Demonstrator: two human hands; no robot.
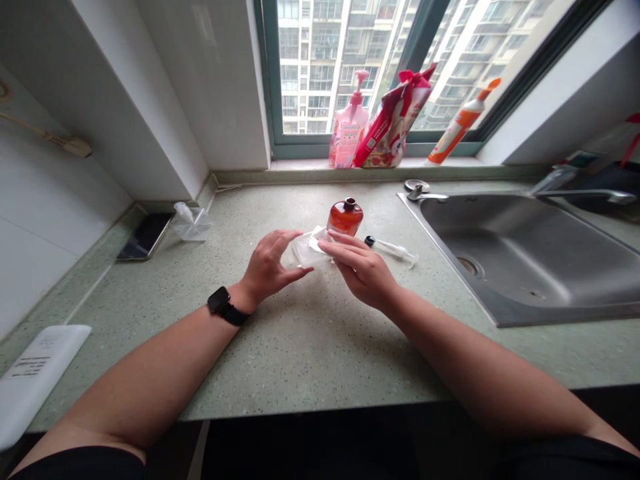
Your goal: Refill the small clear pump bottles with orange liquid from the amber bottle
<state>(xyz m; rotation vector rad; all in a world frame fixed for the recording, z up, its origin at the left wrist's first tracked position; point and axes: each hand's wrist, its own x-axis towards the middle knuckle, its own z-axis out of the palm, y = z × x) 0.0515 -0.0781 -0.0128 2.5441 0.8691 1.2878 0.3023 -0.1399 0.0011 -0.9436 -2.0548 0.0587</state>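
Observation:
A clear, whitish plastic container, partly hidden by fingers, is between my two hands just above or on the counter. My left hand, with a black watch on the wrist, curves round its left side, thumb low and fingers high. Along the right side, the fingers of my right hand press against it. Right behind stands an amber bottle with an uncovered neck. To the right of my right hand lies a pump head with a black collar and a clear tube.
A steel sink with a tap is at the right. A phone and a clear pump bottle are at the left. Near the front left lies a white slab. The windowsill bears a pink pump bottle, a red bag and an orange-white bottle.

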